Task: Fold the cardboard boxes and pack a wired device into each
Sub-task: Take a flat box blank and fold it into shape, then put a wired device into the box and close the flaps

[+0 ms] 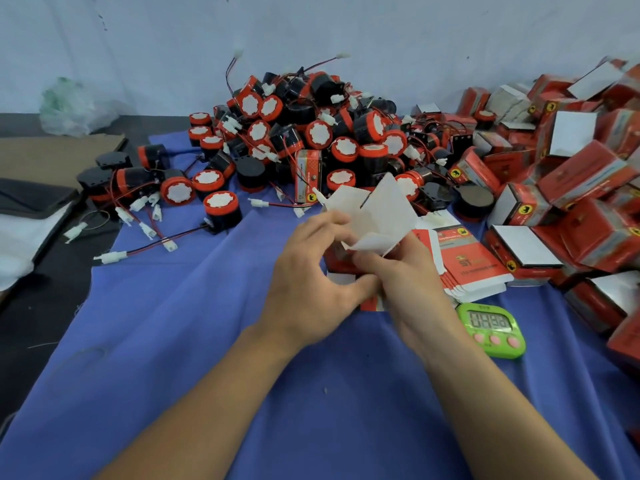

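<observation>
Over blue cloth [194, 341], left hand [311, 275] and right hand [408, 285] grip a half-folded box [375, 216]; flat cartons [476, 265] alongside read ST

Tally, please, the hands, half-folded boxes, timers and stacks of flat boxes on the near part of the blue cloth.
hands: 2 (left hand, right hand)
half-folded box: 1
timer: 1
stack of flat boxes: 1
total: 5

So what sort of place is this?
Likely a small hand-packing workshop: a heap of wired devices on a blue cloth, red boxes piled on the right, and flat box blanks stacked beside a timer.
</observation>
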### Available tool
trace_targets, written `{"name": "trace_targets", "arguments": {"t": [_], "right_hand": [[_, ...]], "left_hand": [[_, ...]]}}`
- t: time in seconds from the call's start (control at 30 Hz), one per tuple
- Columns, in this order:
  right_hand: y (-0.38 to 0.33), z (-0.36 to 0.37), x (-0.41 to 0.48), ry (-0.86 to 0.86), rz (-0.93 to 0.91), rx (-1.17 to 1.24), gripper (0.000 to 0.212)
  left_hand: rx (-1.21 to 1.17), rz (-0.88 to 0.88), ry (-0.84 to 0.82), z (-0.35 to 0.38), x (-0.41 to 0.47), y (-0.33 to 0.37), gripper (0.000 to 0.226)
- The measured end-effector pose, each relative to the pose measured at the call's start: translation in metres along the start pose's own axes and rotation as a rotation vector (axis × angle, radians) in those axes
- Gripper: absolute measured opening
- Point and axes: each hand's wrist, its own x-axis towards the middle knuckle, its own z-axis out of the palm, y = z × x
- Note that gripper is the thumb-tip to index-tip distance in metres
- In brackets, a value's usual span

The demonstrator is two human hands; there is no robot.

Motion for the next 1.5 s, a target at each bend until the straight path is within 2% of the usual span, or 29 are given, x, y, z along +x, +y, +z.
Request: {"name": "trace_targets", "arguments": {"t": [0.07, 0.13, 0.3, 0.37, 0.47, 0.57, 0.67, 0.7, 0.77, 0.83, 0.9, 0.93, 1.0, 1.07, 1.1, 1.17, 1.2, 1.27, 1.37, 1.43, 1.5], "right_hand": [[0.0, -0.005, 0.001, -0.054, 0.006, 0.004, 0.05], [0.001, -0.006, 0.001, -0.094, -0.014, -0.045, 0.045], [0.004, 0.001, 0.0, -0.098, -0.116, -0.296, 0.046], [0.005, 0.002, -0.001, -0.061, -0.151, -0.413, 0.044], [0.004, 0.0, 0.001, 0.005, -0.183, -0.457, 0.03], [0.003, -0.001, 0.002, 0.051, -0.198, -0.531, 0.047], [0.003, 0.002, -0.001, 0.147, -0.206, -0.614, 0.046], [0.003, 0.001, -0.002, 0.179, -0.203, -0.622, 0.05], [0.002, 0.0, 0.0, 0.209, -0.186, -0.646, 0.056], [0.001, -0.002, 0.003, 0.191, -0.164, -0.653, 0.059], [0.0, -0.004, 0.004, 0.176, -0.159, -0.613, 0.056], [-0.001, -0.005, 0.003, 0.171, -0.15, -0.574, 0.054], [-0.003, -0.009, 0.002, 0.163, -0.114, -0.586, 0.059], [-0.003, -0.012, -0.002, 0.09, -0.143, -0.855, 0.059], [-0.001, -0.011, -0.004, -0.004, -0.182, -1.03, 0.058], [0.005, -0.005, -0.009, -0.239, -0.194, -1.317, 0.065], [0.008, -0.004, -0.009, -0.298, -0.164, -1.415, 0.069], [0.008, -0.011, -0.003, -0.243, -0.169, -1.552, 0.064], [-0.004, -0.031, 0.007, -0.001, -0.146, -1.651, 0.051], [-0.01, -0.035, 0.009, 0.088, -0.103, -1.619, 0.058], [-0.013, -0.026, 0.012, 0.117, -0.143, -1.492, 0.062]], "left_hand": [[-0.17, -0.118, -0.022, -0.005, 0.003, 0.001, 0.017], [-0.28, -0.241, 0.0, -0.008, 0.008, -0.002, 0.013], [-0.095, -0.202, -0.118, -0.009, 0.004, -0.006, 0.013], [-0.017, -0.111, -0.07, -0.006, 0.001, -0.004, 0.019], [0.099, -0.026, 0.145, -0.001, 0.0, 0.002, 0.036], [0.229, 0.053, 0.327, 0.0, -0.001, 0.008, 0.044], [0.277, 0.07, 0.351, -0.004, 0.002, 0.005, 0.067], [0.242, 0.027, 0.303, -0.006, 0.004, 0.002, 0.076], [0.053, -0.137, 0.038, -0.013, 0.01, -0.004, 0.09], [-0.137, -0.273, -0.284, -0.018, 0.013, -0.013, 0.086], [-0.153, -0.291, -0.41, -0.021, 0.013, -0.024, 0.08], [-0.125, -0.29, -0.391, -0.022, 0.014, -0.028, 0.079], [-0.052, -0.345, -0.243, -0.025, 0.016, -0.032, 0.079], [-0.024, -0.472, -0.081, -0.028, 0.017, -0.034, 0.073], [-0.026, -0.519, -0.032, -0.029, 0.018, -0.035, 0.067], [-0.021, -0.535, 0.001, -0.031, 0.018, -0.039, 0.058], [-0.025, -0.518, 0.001, -0.031, 0.017, -0.04, 0.057], [-0.035, -0.485, -0.002, -0.031, 0.016, -0.044, 0.055], [-0.043, -0.506, -0.006, -0.028, 0.016, -0.05, 0.052], [-0.041, -0.527, -0.01, -0.027, 0.017, -0.052, 0.05], [-0.035, -0.541, -0.002, -0.026, 0.018, -0.053, 0.051]]}}
